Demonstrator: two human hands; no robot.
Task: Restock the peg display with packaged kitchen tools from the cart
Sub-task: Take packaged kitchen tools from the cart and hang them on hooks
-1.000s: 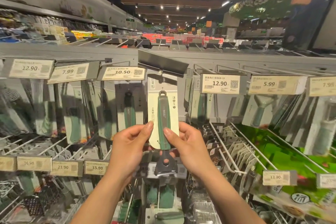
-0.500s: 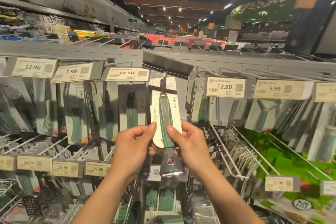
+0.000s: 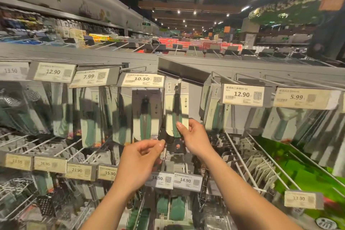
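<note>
A packaged kitchen tool [image 3: 177, 110], green-handled on a cream card, hangs from a peg [image 3: 179, 81] in the top row under a flipped-up grey label holder [image 3: 183, 72]. My right hand [image 3: 195, 137] pinches the card's lower right part, with the thumb on the green handle. The tool's dark metal head [image 3: 177, 145] shows below the card. My left hand [image 3: 142, 157] is lower left of the package, off the card, fingers curled and thumb against the fingertips beside a thin white peg rod [image 3: 164, 155]. Whether it grips the rod is unclear.
Similar green-handled packages [image 3: 146, 115] fill the neighbouring pegs under price labels [image 3: 142, 79]. Long bare wire pegs [image 3: 240, 157] jut out at the lower right. A lower row carries more labels [image 3: 187, 180] and green tools [image 3: 177, 209]. No cart is in view.
The package went up and back onto the top-row peg. My left hand came off the card's left edge and dropped lower. My right hand keeps its pinch.
</note>
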